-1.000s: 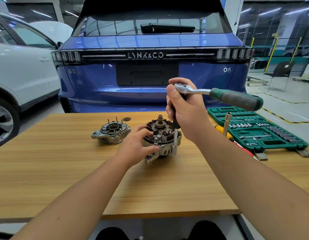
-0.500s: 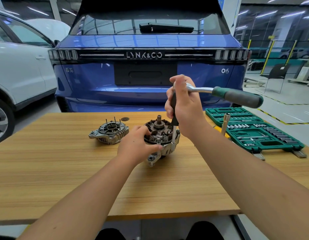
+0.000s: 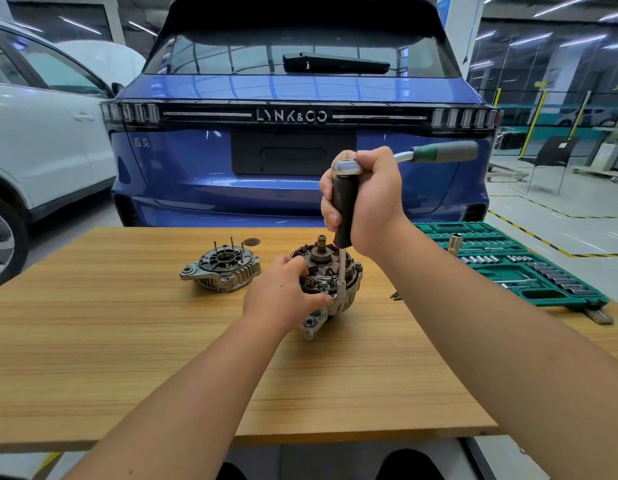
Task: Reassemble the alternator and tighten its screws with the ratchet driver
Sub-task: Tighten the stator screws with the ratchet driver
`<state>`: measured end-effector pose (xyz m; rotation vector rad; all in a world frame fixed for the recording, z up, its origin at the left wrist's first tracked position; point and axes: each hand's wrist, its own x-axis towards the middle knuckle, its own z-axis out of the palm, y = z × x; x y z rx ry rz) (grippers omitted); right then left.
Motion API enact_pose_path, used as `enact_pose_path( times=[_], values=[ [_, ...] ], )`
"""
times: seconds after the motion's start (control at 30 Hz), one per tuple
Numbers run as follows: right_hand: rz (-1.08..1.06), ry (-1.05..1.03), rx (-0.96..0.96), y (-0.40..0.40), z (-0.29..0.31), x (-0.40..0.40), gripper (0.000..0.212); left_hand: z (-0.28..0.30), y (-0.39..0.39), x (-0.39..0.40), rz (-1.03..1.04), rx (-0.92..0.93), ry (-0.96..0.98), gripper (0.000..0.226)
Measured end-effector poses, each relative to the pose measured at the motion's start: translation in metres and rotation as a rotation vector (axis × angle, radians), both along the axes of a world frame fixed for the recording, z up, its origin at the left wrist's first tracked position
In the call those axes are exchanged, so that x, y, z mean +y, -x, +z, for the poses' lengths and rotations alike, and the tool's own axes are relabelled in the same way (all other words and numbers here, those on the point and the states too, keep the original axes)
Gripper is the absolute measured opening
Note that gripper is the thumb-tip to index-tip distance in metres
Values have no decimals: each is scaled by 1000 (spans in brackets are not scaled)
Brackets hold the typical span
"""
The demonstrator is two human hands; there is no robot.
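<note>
The alternator body (image 3: 330,275), with copper windings and a shaft pointing up, stands mid-table. My left hand (image 3: 283,296) grips its left side. My right hand (image 3: 366,199) holds the black vertical extension of the ratchet driver (image 3: 343,209), whose socket sits on a screw at the housing's front edge. The green ratchet handle (image 3: 446,152) points right, above my hand. The separate alternator end cover (image 3: 224,270), with several studs sticking up, lies on the wooden table (image 3: 127,341) to the left.
An open green socket set case (image 3: 529,268) lies at the table's right, with a loose socket (image 3: 454,242) standing on it. A small round part (image 3: 251,241) lies behind the cover. Small screws (image 3: 395,295) lie right of the alternator. A blue car (image 3: 300,133) stands close behind the table.
The ratchet handle has swung back from pointing forward-right to pointing more rightward and farther away. My left hand keeps its hold on the alternator.
</note>
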<state>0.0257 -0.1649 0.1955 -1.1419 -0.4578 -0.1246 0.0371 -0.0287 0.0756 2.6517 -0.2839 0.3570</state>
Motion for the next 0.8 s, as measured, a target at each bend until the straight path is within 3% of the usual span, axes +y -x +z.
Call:
enact_pose_path(
  times=[0.27,0.8],
  values=[
    [-96,-89,164,-11,5,-1,30,2,2,-5,24,-8,-14,50],
    [-86,-131,187,-34,5,9,30,2,-7,-3,39,28,-14,53]
  ],
)
